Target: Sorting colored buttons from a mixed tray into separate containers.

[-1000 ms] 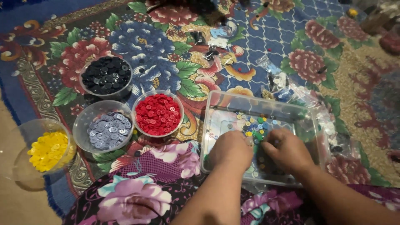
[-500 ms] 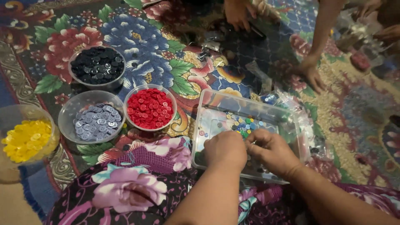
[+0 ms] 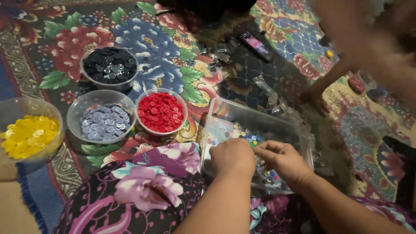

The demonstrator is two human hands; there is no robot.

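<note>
One head-worn camera – looking steeply down, close over the lap and floral rug [image 3: 173, 65].

A floral carpet [image 3: 173, 73] is covered with four bowls of black [image 3: 109, 66], grey [image 3: 102, 123], red [image 3: 161, 112] and yellow buttons [image 3: 28, 135], beside a clear plastic tray [image 3: 242, 117].

Dim, warm indoor light with soft shadows; the upper right corner is smeared by motion blur.

**Count of items in view**

Round bowls of sorted buttons: 4, namely black bowl [image 3: 109, 67], grey bowl [image 3: 101, 116], red bowl [image 3: 161, 112], yellow bowl [image 3: 27, 130]. Clear rectangular tray [image 3: 225, 113] of mixed buttons: 1. Hands in tray: 2, left hand [image 3: 232, 157] and right hand [image 3: 281, 160]. Loose buttons: too many to count.
</note>
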